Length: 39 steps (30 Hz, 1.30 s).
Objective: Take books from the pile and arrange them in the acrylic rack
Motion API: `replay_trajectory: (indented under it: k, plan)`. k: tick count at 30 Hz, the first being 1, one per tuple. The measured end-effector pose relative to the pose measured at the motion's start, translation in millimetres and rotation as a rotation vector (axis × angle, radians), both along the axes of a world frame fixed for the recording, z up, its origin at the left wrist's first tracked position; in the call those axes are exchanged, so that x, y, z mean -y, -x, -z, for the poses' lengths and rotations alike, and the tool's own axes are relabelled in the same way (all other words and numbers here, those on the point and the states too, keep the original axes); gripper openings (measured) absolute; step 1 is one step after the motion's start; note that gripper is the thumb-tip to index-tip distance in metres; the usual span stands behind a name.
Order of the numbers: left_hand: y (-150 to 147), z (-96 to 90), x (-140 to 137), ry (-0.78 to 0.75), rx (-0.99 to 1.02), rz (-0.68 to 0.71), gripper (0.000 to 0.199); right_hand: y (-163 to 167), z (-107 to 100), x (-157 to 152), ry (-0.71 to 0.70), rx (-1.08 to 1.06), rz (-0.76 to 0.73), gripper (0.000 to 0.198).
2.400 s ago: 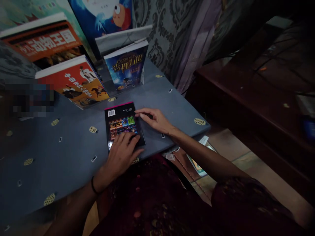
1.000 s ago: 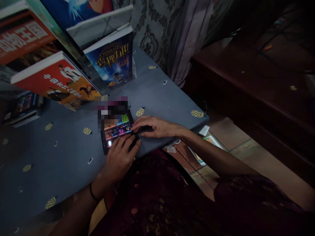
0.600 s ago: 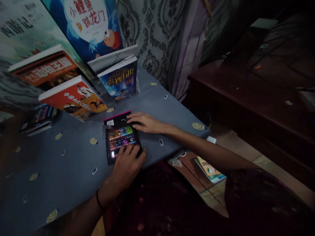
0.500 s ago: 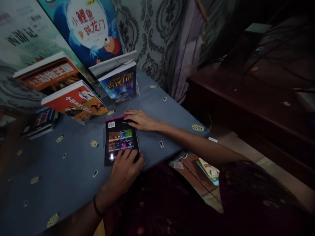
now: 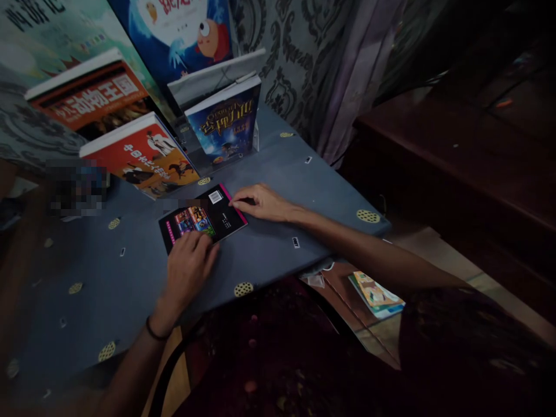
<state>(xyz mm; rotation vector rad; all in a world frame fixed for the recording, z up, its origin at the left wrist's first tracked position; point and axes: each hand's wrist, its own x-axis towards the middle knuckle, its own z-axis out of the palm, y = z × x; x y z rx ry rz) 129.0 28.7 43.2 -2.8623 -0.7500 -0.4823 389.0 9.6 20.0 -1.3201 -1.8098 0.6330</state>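
Note:
A thin black book lies flat and askew on the cloth-covered table. Its back cover faces up, with a barcode, small coloured pictures and a pink strip along the right end. My left hand, a dark band round its wrist, rests its fingers on the near side of the cover, partly hiding the pictures; the thumb is apart from them. At the pink end, the thumb and fingertips of my right hand come together in a pinch on the book's edge. Its other fingers are bent.
Behind the black book stand a red-orange book, a blue book and an animal book. Bigger picture books lean farther back. Blurred items lie at far left. A dark wooden cabinet stands right; books lie below the table edge.
The black book has turned clockwise, its pink end swinging from the far side to the right. My left hand has shifted left with it; my right fingers have drawn together at the pink edge.

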Motion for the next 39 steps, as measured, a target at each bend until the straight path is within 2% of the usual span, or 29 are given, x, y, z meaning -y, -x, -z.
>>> replay_trajectory:
  k: [2, 5, 9, 18, 24, 30, 39]
  plan:
    - [-23.6, 5.8, 4.2, 0.025, 0.028, 0.032, 0.017, 3.1, 3.7, -9.5, -0.036, -0.063, -0.026, 0.027]
    - [-51.6, 13.6, 5.2, 0.044, 0.024, 0.020, 0.023, 2.7, 10.9, -22.5, -0.007, -0.154, -0.121, 0.033]
    - [-68.1, 18.7, 1.1, 0.003, -0.019, -0.040, 0.025, -3.9, 18.7, -30.8, 0.042, -0.240, -0.141, 0.037]
    - [-70.5, 22.7, -0.8, -0.111, -0.023, 0.003, 0.030, -8.2, 14.8, -24.2, 0.086, -0.318, -0.218, 0.032]
    - [-70.7, 19.6, -3.0, -0.039, 0.060, 0.024, 0.030, -10.1, 13.9, -24.1, 0.117, -0.320, -0.252, 0.026]
    - [-70.8, 19.0, -2.4, 0.028, 0.067, 0.015, 0.031, -10.6, 11.8, -22.0, 0.118, -0.309, -0.252, 0.029]
    - [-70.5, 22.8, -0.4, -0.051, 0.071, 0.024, 0.026, -11.3, 11.3, -20.9, 0.105, -0.308, -0.250, 0.030]
